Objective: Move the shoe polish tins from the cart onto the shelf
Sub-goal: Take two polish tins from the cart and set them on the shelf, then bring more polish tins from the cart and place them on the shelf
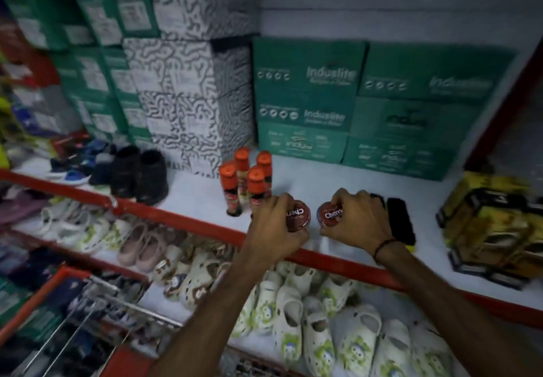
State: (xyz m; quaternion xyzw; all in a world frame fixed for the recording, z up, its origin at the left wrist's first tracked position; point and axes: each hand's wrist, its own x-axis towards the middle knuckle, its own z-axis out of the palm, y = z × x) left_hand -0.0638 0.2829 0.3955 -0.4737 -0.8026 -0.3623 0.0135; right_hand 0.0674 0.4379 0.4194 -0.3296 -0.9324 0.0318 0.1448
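Observation:
Two round dark-red shoe polish tins with white lettering are held side by side over the front of the white shelf (308,184). My left hand (274,227) grips the left tin (299,215). My right hand (357,218) grips the right tin (330,214). Both tins are at or just above the shelf surface, near its red front edge (182,221); I cannot tell whether they touch it. The cart (73,312), with a red rim and wire grid, sits at the lower left.
Several orange-capped polish bottles (246,183) stand just behind my left hand. A black shoe brush (401,224) lies right of my right hand, yellow-black packs (493,224) farther right. Green boxes (352,106) line the back. Black shoes (141,174) stand left; white clogs (293,303) fill the lower shelf.

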